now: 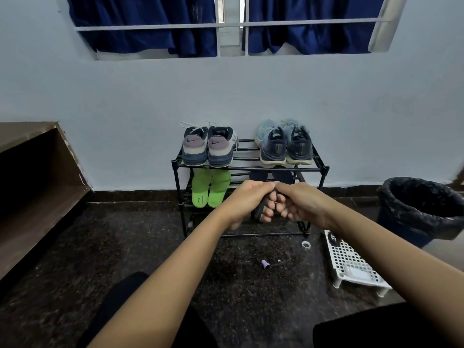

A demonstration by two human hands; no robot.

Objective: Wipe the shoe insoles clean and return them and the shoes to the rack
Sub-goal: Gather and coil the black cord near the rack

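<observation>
Grips a dark piece (260, 210) — insole or cloth, cannot tell — with left hand (247, 199) and right hand (300, 203), fingers curled round it, just before the rack (251, 168). Green insoles (211, 189) and dark insoles (258, 175) on lower shelf, grey shoes (209, 146) and blue shoes (285, 145) on top.

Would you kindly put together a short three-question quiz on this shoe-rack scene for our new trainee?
1. True or false: the green insoles lie on the rack's lower shelf.
2. The bin stands: A) left of the rack; B) right of it; C) on it.
3. How many hands grip the dark item?
Key: 1 true; 2 B; 3 two, the left hand and the right hand.
</observation>
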